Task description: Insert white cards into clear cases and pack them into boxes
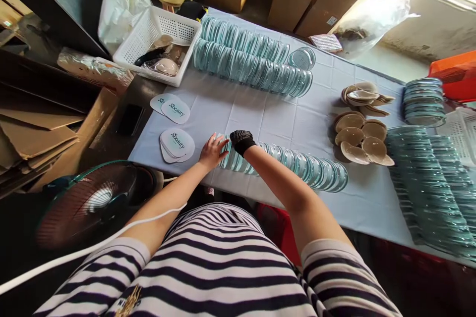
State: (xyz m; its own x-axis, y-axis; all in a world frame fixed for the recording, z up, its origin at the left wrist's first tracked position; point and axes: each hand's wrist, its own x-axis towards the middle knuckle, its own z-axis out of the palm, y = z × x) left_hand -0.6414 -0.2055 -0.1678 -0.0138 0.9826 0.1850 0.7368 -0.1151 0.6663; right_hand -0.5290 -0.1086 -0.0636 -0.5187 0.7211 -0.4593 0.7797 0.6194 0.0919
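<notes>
A row of clear, rounded plastic cases [297, 164] stands on edge along the near side of the table. At its left end my bare left hand [212, 151] has its fingers curved round the end case, touching it. My right hand [241, 140], in a black mesh glove, rests closed on top of the same row just to the right; its fingertips are hidden, and what they hold cannot be made out. Left of my hands lie a pile of white rounded printed cards [177, 143] and, farther back, a second pile of printed cards [175, 108].
Two more rows of clear cases [253, 67] stand at the back. Beige oval pads [349, 137] lie at the right, near stacked clear cases [424, 173]. A white basket [124, 54] holds bagged items. A fan [96, 203] stands at the lower left, and a white cable [92, 244] crosses my left arm.
</notes>
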